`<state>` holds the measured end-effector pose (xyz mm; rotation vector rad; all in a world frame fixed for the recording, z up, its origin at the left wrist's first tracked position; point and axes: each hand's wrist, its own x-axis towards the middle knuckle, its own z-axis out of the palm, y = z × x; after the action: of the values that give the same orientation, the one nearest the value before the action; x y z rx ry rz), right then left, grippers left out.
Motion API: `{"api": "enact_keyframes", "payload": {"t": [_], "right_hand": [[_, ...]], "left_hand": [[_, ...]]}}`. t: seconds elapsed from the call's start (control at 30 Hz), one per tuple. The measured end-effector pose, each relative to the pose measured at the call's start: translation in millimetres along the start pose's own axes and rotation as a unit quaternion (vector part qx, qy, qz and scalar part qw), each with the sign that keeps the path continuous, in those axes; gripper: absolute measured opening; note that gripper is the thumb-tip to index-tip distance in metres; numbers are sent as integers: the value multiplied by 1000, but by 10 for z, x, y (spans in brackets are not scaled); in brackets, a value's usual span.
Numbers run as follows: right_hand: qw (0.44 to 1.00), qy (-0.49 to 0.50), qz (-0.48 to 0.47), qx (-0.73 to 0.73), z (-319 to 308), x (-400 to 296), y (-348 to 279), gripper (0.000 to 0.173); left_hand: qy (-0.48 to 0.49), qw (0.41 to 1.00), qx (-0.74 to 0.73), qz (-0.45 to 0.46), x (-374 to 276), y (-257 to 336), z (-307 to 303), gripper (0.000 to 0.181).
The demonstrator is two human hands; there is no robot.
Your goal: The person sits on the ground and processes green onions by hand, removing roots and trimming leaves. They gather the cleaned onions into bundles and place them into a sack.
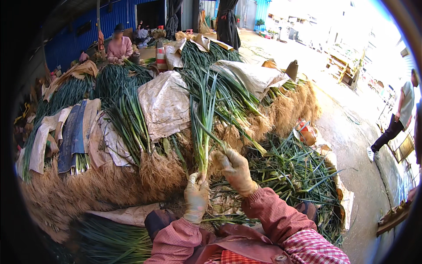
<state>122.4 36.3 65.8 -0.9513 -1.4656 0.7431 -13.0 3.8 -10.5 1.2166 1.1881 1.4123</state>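
My left hand [196, 198], in a pale, stained glove, grips a few green onions [205, 132] near their root end. Their white stems and long green leaves point away from me. Just to the right, my gloved right hand [235, 168] is closed on a single green leaf [211, 132], which bends up and left across the held stalks. Behind my hands rises a heap of green onions [224, 109] with tan, stringy roots [163, 170] facing me. To the right of my right hand lies a pile of loose leaves and trimmings [293, 168].
Woven sacks [165, 102] and cloth strips [71, 132] cover parts of the heap. More green onions [115, 239] lie at lower left. Across the heap sits a person in pink [120, 48]. Another person [397, 114] stands on the concrete ground [359, 161] at right.
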Motion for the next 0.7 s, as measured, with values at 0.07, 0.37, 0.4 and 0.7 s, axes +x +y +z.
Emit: {"api": "enact_keyframes", "payload": {"t": [0.07,0.37,0.4,0.7], "right_hand": [[981,-105,123,-107,58,179,66,35],[854,-289,26,-432,241,6,196,17],[833,-290,-4,-472,255,1,219,18],[956,-158,-213,-129,158,-211,-15,16]], "left_hand": [[66,983,100,138,5,-154,7,24],[-23,990,131,50,-119,-251,-154,25],[-35,994,94,39,-99,-296,-163,24],[-233,852,-446,-146,234,-785,-284,30]]}}
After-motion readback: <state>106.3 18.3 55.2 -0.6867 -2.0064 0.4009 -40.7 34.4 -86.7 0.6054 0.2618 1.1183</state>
